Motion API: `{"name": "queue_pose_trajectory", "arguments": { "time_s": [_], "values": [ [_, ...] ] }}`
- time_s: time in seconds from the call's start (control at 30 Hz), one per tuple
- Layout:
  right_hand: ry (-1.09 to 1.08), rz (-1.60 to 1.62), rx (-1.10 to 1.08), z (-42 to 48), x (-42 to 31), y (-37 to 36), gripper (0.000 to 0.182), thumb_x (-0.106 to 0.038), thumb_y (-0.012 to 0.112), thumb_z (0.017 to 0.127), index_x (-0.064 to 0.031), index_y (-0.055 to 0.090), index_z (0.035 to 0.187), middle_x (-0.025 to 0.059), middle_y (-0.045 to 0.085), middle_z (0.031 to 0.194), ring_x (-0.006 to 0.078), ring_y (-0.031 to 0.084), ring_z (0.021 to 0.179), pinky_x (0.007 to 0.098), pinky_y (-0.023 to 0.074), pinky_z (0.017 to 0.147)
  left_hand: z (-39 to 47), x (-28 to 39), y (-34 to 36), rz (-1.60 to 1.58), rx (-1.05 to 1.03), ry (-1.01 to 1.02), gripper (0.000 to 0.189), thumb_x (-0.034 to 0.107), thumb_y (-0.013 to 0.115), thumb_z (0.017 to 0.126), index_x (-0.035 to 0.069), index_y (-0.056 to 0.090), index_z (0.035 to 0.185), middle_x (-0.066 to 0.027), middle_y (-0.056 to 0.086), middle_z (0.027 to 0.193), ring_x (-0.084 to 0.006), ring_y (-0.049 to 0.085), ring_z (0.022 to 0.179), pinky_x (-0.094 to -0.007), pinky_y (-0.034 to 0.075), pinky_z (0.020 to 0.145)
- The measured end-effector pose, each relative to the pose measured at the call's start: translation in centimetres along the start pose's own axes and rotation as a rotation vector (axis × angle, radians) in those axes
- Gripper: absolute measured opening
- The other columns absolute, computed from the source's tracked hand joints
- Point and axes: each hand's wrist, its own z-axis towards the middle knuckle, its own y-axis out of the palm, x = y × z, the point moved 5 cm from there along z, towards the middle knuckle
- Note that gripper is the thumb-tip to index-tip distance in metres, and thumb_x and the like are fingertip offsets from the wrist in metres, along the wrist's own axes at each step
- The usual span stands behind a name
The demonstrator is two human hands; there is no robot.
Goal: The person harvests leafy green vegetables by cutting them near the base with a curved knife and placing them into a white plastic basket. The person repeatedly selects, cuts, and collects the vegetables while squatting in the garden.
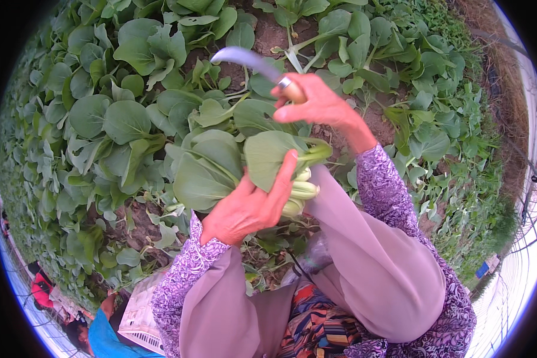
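Observation:
My left hand [250, 208] grips a bunch of leafy greens like pak choi [206, 172] above my lap. The leaves spread to the left, while several pale cut stem bases [302, 194] show at the right. One more plant lies on top under my fingers, its green stalk [317, 152] pointing right. Beyond the bunch, my right hand [311, 98] holds a sickle-like knife by its wooden handle [292, 91]. The curved blade [246, 59] points left over the growing plants and looks blurred.
Rows of growing greens [125, 116] surround me, with bare soil [268, 33] between some. A white plastic crate [138, 313] stands at my lower left. Close to it is a person in blue [103, 335]; another in red [41, 290] is farther off. A clear plastic bag [315, 255] lies between my legs.

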Motion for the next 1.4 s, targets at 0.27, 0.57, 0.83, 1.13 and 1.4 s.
{"name": "queue_pose_trajectory", "arguments": {
  "time_s": [0.27,0.57,0.83,1.13,1.4],
  "values": [
    [-0.167,-0.135,0.531,0.8,3.0,-3.6,0.018,0.0,0.058,0.066,-0.0011,0.054,0.083,0.0036,0.052,0.065,0.013,0.05,0.054,0.027,0.0411,0.048,-0.9,-0.7,-2.7,-0.033,-0.021,-0.078,0.028,0.014,0.054,0.076,0.009,0.065,0.102,-0.011,0.05,0.129,-0.0163,0.064,0.084,-0.0299,0.051,0.069],
    [-0.021,-0.93,1.016,-4.6,7.5,-12.1,0.027,-0.019,0.07,0.069,-0.003,0.054,0.083,0.0141,0.056,0.063,0.0316,0.057,0.056,0.0376,0.0463,0.054,-6.0,-7.3,-3.1,-0.446,0.484,-0.821,0.056,0.015,0.074,0.062,0.005,0.056,0.114,-0.0139,0.058,0.116,-0.025,0.062,0.096,-0.0317,0.049,0.082],
    [-0.117,0.116,0.628,-1.9,-4.9,-4.3,0.049,-0.041,0.077,0.066,-0.0002,0.058,0.085,0.0003,0.054,0.067,0.0072,0.05,0.057,0.0222,0.0426,0.052,-8.5,-8.7,-1.9,-1.162,0.566,-1.24,0.056,0.009,0.078,0.056,-0.004,0.055,0.105,-0.0079,0.061,0.094,-0.013,0.058,0.087,-0.0277,0.046,0.082],
    [-0.156,0.359,0.111,0.1,-3.8,-0.4,0.044,-0.012,0.077,0.066,0.003,0.056,0.101,0.006,0.06,0.09,0.0106,0.058,0.066,0.0202,0.0446,0.051,-5.3,-7.9,-2.0,-0.72,0.401,-0.855,0.06,0.008,0.074,0.056,-0.003,0.055,0.113,-0.0142,0.059,0.11,-0.0226,0.059,0.097,-0.0319,0.045,0.087],
    [-0.386,-0.394,0.389,-2.2,-3.7,-3.8,0.037,-0.005,0.07,0.066,-0.0033,0.059,0.101,0.0095,0.062,0.074,0.0126,0.06,0.064,0.0272,0.0458,0.054,-8.7,-9.1,-2.4,-1.182,0.387,-1.041,0.06,0.012,0.075,0.055,-0.004,0.055,0.109,-0.0097,0.062,0.098,-0.0154,0.059,0.089,-0.0284,0.046,0.083]
  ]
}}
